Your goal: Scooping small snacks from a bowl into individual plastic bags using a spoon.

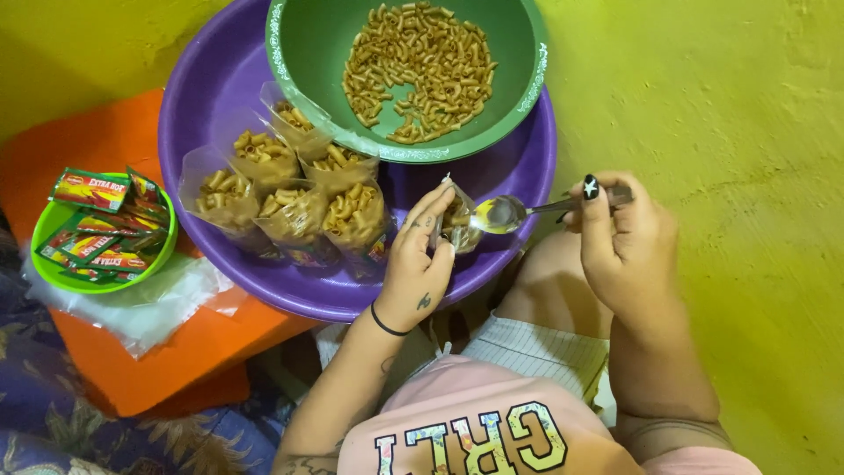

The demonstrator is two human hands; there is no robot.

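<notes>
- Our left hand (413,264) pinched a small clear plastic bag of macaroni (457,222) open at the near rim of the wide purple plastic basin (202,97).
- Our right hand (624,242) was clamped on a metal spoon (510,212), its bowl at the bag's mouth.
- Filled bags (290,189) stood left of it; the green bowl of macaroni (316,44) sat farther off.

This is looking like a home floor serving as a small snack-packing spot. A person is sitting on a yellow-green painted floor (747,132), beside a flowered blue mattress or cushion (53,422). A purple plastic basin (211,88) is holding a green bowl (308,44) of fried macaroni pieces (418,70) and a row of filled clear pouches (290,189). A small lime bowl (48,230) of seasoning sachets (92,189) is sitting on an orange surface (176,352), over loose clear plastic bags (149,303).
</notes>
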